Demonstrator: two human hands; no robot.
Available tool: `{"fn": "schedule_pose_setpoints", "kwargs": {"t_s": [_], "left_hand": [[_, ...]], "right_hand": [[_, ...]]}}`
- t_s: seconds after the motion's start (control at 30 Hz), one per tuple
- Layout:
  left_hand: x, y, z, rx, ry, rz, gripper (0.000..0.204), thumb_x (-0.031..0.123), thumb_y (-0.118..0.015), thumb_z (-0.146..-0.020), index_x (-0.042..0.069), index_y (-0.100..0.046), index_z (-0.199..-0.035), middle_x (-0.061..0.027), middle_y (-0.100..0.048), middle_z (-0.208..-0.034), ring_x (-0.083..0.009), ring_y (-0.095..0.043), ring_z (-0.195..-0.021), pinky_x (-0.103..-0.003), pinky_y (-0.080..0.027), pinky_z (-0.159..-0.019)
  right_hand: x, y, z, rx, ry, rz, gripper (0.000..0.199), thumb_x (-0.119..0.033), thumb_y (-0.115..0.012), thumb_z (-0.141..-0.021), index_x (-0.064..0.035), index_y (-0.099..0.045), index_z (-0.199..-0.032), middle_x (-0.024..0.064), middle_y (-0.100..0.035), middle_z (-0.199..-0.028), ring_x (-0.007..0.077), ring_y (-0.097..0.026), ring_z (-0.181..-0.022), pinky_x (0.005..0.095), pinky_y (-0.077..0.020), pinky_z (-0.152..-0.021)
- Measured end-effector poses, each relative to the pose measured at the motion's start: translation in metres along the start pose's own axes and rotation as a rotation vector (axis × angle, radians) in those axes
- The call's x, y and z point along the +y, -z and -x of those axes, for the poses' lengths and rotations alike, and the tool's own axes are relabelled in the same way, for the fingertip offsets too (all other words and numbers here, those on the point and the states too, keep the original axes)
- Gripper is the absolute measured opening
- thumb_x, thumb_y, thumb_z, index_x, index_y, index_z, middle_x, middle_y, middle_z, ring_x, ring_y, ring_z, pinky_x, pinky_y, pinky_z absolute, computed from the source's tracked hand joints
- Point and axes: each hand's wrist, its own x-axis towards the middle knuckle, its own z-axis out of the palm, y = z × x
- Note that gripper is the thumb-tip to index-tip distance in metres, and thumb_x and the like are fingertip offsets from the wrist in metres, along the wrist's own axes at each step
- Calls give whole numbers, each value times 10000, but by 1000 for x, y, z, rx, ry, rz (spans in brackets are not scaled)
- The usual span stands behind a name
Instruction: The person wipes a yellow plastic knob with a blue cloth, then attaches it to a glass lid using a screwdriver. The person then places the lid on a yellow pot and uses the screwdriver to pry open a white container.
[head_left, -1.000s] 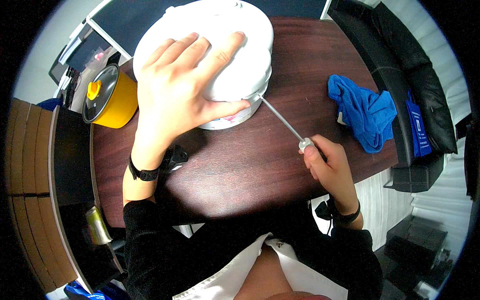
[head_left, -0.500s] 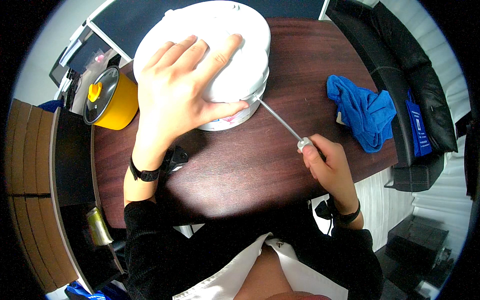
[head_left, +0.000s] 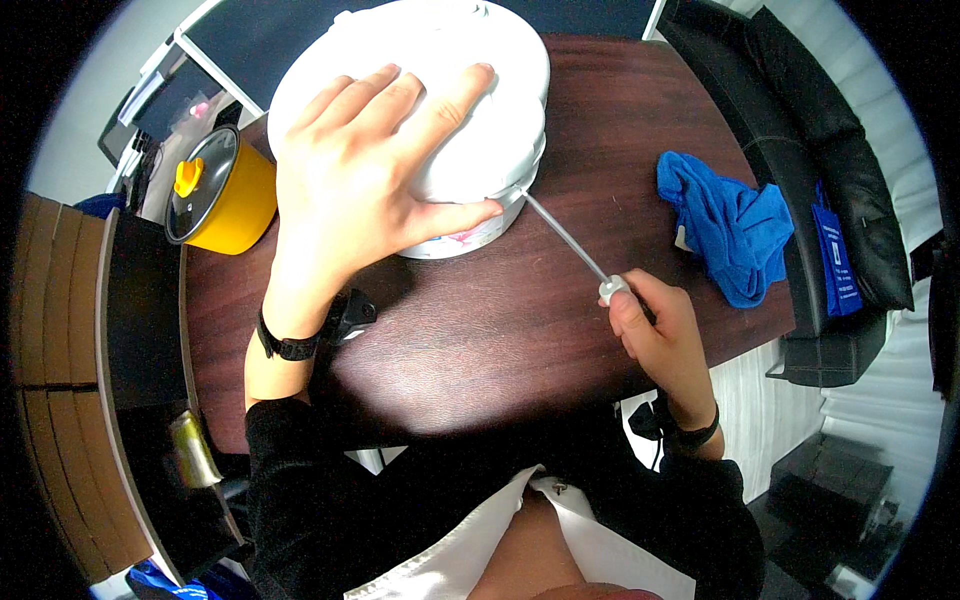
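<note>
A large white lobed plastic container (head_left: 440, 165), with a printed pattern on its lower side, sits at the far side of the table. My left hand (head_left: 365, 170) lies spread over its top, thumb along the near rim, fingers apart. Closed around the grey-and-dark handle of a screwdriver (head_left: 566, 238) is my right hand (head_left: 657, 325), over the table's right half. The long metal shaft slants up and left, and its tip meets the container's near right edge, close to my left thumb. Whether the tip sits in a screw or in a gap cannot be made out.
A yellow pot (head_left: 238, 210) with a glass lid stands left of the container. On the right of the dark wooden table (head_left: 480, 340) lies a crumpled blue cloth (head_left: 735, 235). A black sofa (head_left: 825, 150) flanks the right edge; cardboard boxes (head_left: 60, 300) stack at the left.
The container has shifted very slightly to the right in view, along with the screwdriver's shaft. Both hands keep the same hold and position.
</note>
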Motion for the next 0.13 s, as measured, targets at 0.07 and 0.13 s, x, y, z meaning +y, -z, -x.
{"fn": "schedule_pose_setpoints", "kwargs": {"t_s": [0.07, 0.13], "left_hand": [[0, 1, 0, 2, -6, -8, 764, 605, -693, -629, 201, -595, -1271, -79, -612, -874, -275, -642, -907, -365, -483, -762], [0, 1, 0, -6, -4, 0, 767, 601, -697, -631, 196, -593, -1274, -80, -611, -878, -277, -641, -912, -364, -483, -767]], "right_hand": [[-1, -1, 0, 2, 4, -5, 243, -244, -590, -924, -6, -611, -879, 159, -584, -670, 249, -606, -594, 333, -405, -541], [0, 0, -1, 2, 8, 10, 242, -243, -593, -924, -6, -612, -878, 157, -584, -667, 227, -609, -596, 330, -405, -542]]}}
